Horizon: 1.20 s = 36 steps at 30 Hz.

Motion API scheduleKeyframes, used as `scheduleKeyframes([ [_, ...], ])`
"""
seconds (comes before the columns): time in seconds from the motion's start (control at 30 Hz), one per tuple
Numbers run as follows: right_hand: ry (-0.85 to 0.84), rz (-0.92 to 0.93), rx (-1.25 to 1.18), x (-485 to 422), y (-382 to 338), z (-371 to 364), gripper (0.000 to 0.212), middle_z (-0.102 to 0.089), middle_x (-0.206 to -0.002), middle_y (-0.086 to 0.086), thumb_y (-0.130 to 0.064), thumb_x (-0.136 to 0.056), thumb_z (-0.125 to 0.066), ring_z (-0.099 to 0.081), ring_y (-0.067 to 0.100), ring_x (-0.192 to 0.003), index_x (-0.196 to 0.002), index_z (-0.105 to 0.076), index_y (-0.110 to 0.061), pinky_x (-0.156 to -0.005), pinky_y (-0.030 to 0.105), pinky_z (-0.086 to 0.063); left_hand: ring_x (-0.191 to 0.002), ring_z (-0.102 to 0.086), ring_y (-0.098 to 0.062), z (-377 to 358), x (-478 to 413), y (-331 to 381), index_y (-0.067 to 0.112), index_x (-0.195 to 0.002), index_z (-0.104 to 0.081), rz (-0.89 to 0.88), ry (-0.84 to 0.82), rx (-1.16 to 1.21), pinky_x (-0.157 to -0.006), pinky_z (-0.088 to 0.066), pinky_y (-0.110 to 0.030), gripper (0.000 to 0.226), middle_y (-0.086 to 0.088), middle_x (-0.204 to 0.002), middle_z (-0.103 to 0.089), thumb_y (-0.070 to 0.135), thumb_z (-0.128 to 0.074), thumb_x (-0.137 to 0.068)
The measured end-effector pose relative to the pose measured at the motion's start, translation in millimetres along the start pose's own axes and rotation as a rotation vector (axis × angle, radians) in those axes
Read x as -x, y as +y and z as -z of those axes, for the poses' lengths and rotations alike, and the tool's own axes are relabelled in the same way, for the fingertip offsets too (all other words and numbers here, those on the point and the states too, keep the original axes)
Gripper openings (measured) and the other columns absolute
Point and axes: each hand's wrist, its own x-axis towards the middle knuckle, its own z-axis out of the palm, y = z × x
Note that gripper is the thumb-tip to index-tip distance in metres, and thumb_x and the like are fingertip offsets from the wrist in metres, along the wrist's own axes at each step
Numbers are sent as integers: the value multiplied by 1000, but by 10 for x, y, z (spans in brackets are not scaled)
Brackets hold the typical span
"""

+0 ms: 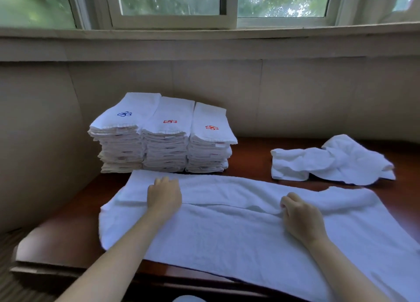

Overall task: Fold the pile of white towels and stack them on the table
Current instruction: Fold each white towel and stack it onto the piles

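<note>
A long white towel lies spread across the dark wooden table, its far edge folded over toward me along its length. My left hand grips that folded edge near the towel's left end. My right hand pinches the same edge further right, fingers curled into the cloth. Behind them stand three side-by-side stacks of folded white towels, the left one topped with a blue emblem, the other two with red. A small crumpled pile of unfolded towels lies at the back right.
A beige wall rises close behind the table, with a window sill above it. The table's rounded left corner and front edge are near me. The spread towel hangs over the front edge on the right.
</note>
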Motion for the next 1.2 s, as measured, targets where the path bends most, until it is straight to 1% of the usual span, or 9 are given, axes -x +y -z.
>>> scheduleKeyframes([
  [0.1,100,-137,-72,77,10,74,18,-64,-100,14,12,-75,-57,-59,41,-56,-87,-66,1,-48,36,-42,-121,-42,-26,-81,107,847,21,-128,-53,-112,-66,231,-96,-38,-34,36,-6,-130,-48,34,-36,-99],
  [0.27,55,-568,-22,109,534,253,39,-49,-121,13,-1,-83,-47,-59,37,-91,-120,-55,-8,-61,33,-39,-139,-26,-21,-299,407,1755,33,-142,-36,-300,-226,270,-112,-21,-43,47,-1,-151,-31,46,-31,-97],
  [0.4,-56,-745,134,116,1170,323,43,-49,-126,18,-14,-87,-32,-45,34,-116,-126,-43,-1,-93,35,-36,-144,-13,-21,-433,381,1817,46,-145,-21,-262,-233,164,-111,-14,-56,50,2,-157,-17,49,-23,-95],
  [0.63,-128,-831,88,-174,1815,397,47,-45,-136,13,-15,-93,-37,-39,33,-124,-140,-36,-14,-99,37,-33,-142,-7,-35,-422,489,2162,59,-142,-3,-107,-247,127,-103,-10,-66,54,-9,-156,-12,39,-21,-95],
  [0.77,-126,-807,41,-306,1969,361,18,-61,-105,10,-13,-88,-38,-52,32,-99,-96,-54,-18,-77,32,-40,-147,-2,-25,-497,467,2126,46,-149,-7,-295,-160,147,-112,-8,-58,55,-6,-160,-7,29,-23,-99],
  [0.87,154,-805,-176,-329,2036,309,13,-55,-72,3,-6,-82,-40,-49,29,-72,-77,-45,-16,-55,29,-33,-148,-4,-18,-491,476,2133,37,-151,-9,-386,-151,244,-117,-5,-47,52,-1,-161,-7,40,-20,-101],
  [0.97,379,-897,-396,-340,2128,361,16,-56,-68,4,-2,-80,-42,-51,27,-68,-73,-48,-14,-53,27,-37,-148,4,-14,-504,512,2121,39,-151,0,-475,-206,273,-118,2,-42,59,1,-161,4,57,-15,-97],
  [1.07,273,-1189,-639,-445,2254,465,26,-61,-75,16,-9,-91,-41,-59,29,-70,-70,-54,-4,-65,35,-49,-147,10,-12,-494,548,2094,45,-150,2,-570,-255,233,-117,8,-43,61,3,-160,13,64,-15,-94],
  [1.2,-32,-1260,-1035,-573,2278,769,70,-65,-93,24,-66,-94,-21,-66,36,-88,-92,-54,-5,-67,41,-53,-148,8,-14,-423,572,2068,55,-145,-10,-634,-253,228,-117,6,-46,52,4,-161,6,61,-20,-95],
])
